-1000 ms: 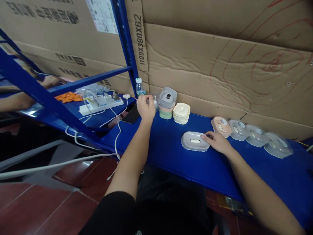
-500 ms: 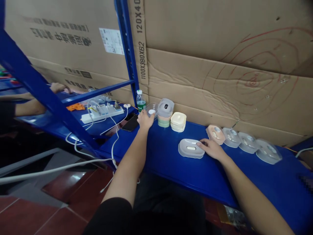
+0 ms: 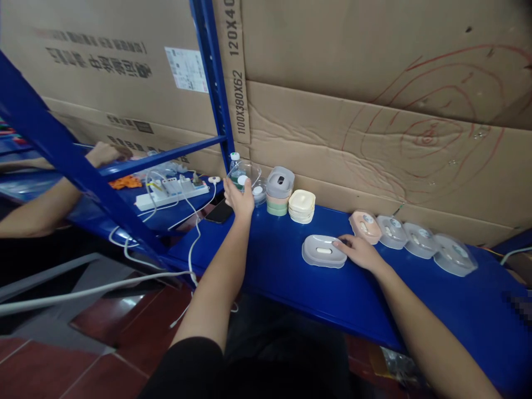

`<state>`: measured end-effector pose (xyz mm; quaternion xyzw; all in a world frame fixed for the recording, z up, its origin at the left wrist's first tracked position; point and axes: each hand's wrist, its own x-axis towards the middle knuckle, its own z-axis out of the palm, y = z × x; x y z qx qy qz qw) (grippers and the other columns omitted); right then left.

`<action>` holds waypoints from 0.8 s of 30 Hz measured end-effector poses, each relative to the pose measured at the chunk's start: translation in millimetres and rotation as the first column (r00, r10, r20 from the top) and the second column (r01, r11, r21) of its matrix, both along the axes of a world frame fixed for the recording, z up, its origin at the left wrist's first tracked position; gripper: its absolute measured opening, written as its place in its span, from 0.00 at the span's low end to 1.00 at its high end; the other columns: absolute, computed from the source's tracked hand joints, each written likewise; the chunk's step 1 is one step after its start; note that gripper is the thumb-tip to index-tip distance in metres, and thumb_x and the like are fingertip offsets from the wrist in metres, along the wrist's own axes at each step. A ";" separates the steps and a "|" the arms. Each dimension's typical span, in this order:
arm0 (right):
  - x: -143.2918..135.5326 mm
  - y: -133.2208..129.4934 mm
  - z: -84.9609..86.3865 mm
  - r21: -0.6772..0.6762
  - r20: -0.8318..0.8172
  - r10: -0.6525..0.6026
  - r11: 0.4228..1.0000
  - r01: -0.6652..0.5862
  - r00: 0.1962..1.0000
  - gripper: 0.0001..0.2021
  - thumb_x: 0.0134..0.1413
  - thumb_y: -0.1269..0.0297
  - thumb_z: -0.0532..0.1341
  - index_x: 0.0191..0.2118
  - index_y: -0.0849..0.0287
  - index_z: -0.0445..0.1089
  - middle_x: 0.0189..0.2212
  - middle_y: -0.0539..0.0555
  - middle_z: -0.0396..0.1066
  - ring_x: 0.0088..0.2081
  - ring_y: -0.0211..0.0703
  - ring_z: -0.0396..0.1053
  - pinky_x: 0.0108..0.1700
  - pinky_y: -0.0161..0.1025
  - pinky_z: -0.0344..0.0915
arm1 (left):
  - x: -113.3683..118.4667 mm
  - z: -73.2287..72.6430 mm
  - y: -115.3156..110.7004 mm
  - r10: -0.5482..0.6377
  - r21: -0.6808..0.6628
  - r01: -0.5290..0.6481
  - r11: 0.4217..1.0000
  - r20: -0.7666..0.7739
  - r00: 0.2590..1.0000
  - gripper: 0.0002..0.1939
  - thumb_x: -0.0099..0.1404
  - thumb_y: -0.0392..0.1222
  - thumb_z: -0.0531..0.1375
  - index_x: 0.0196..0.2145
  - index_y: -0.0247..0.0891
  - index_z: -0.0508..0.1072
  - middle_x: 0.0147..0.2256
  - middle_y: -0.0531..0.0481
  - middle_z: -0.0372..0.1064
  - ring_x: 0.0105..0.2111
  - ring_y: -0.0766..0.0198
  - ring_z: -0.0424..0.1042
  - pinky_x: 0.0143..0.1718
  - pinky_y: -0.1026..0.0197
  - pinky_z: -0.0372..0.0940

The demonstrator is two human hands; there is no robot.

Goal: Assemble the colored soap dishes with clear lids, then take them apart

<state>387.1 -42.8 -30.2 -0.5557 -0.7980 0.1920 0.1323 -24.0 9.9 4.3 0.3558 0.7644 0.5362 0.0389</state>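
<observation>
My left hand [image 3: 239,200] is closed on a clear plastic lid [image 3: 251,170] with a round white sticker, held up in front of the water bottle [image 3: 235,162]. Beside it, more clear lids [image 3: 260,194] sit on the table. My right hand [image 3: 361,252] grips the right edge of a shallow grey plastic dish [image 3: 316,244], which lies on the blue table and has a pale oval piece at its centre. Behind it stand a pile of cream dishes [image 3: 302,206] and a stack of green and pink dishes [image 3: 277,206] with a grey one [image 3: 279,182] tilted on top.
Along the back right runs a row of lidded dishes, one peach [image 3: 364,226] and several grey [image 3: 392,231]. A phone [image 3: 219,211], a power strip [image 3: 172,191] and white cables lie left. Beyond the blue frame post [image 3: 78,152], another person's hand [image 3: 107,154] is visible.
My left hand has lifted a clear lid off the other lids, moving slightly left. My right hand stays on the grey dish. The other person's arm has shifted.
</observation>
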 end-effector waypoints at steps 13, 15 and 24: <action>-2.9 -8.8 11.2 0.258 -0.083 -0.102 0.959 0.120 0.991 0.28 0.67 0.39 0.57 0.58 0.56 0.76 0.38 0.57 0.82 0.40 0.56 0.80 0.44 0.50 0.74 | 11.7 -11.1 12.0 -0.102 0.543 0.206 0.814 -0.215 0.971 0.53 0.62 0.60 0.71 0.75 0.43 0.53 0.72 0.32 0.52 0.62 0.44 0.71 0.60 0.43 0.70; -1.1 -9.4 13.0 0.363 -0.180 -0.073 0.922 0.135 0.981 0.29 0.67 0.41 0.60 0.63 0.57 0.71 0.40 0.58 0.81 0.37 0.52 0.79 0.44 0.50 0.75 | 28.6 -10.1 4.2 -0.188 0.538 0.355 0.764 -0.342 0.921 0.49 0.61 0.65 0.69 0.72 0.42 0.59 0.71 0.33 0.57 0.63 0.43 0.69 0.57 0.44 0.72; 1.3 -20.6 22.4 0.722 -0.056 0.223 0.682 -0.114 0.973 0.32 0.65 0.53 0.67 0.70 0.52 0.62 0.60 0.66 0.73 0.55 0.62 0.76 0.56 0.61 0.76 | 107.9 -12.9 -46.8 -0.765 0.039 0.940 0.340 -0.569 0.300 0.35 0.66 0.78 0.54 0.38 0.40 0.76 0.45 0.39 0.82 0.43 0.52 0.82 0.44 0.52 0.73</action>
